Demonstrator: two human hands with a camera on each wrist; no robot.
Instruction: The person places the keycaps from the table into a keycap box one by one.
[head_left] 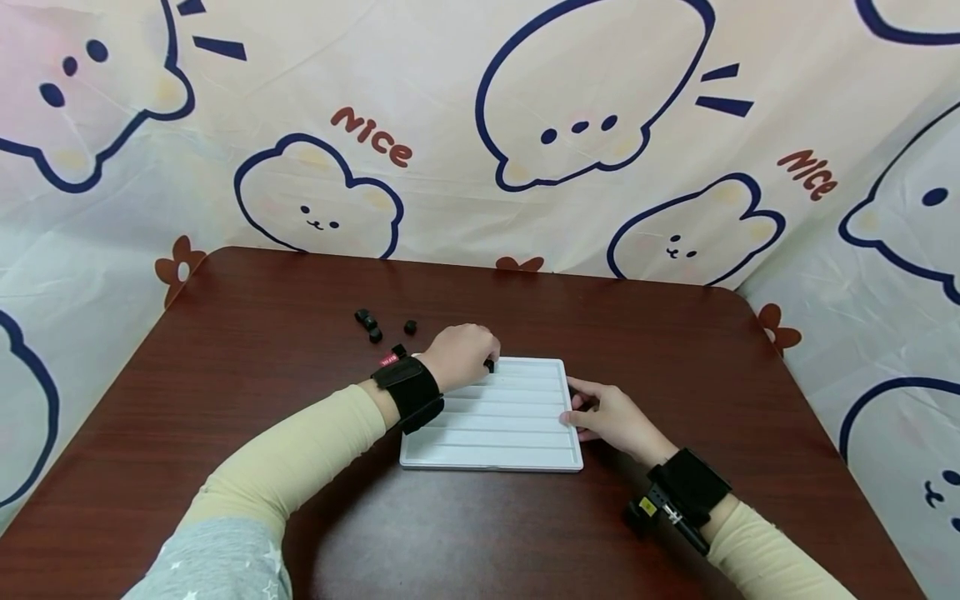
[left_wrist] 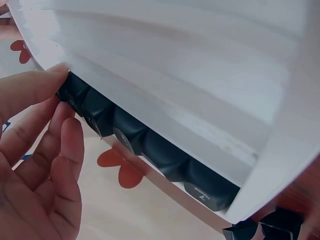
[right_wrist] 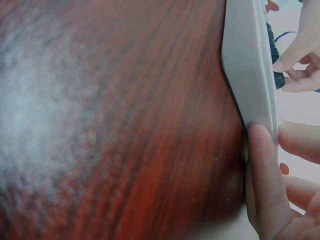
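A white tray with raised ridges across it lies flat on the table. Along its far edge stands a row of black keycaps, side by side. My left hand pinches the end keycap of that row between thumb and fingers; in the head view the hand hides most of the row. At the tray's right side, my right hand grips the edge, thumb on one face and fingers on the other, as the right wrist view shows.
Several loose black keycaps lie on the dark wooden table beyond the tray's left side, with a single keycap apart from them. A patterned cloth hangs behind the table. Black straps circle both wrists.
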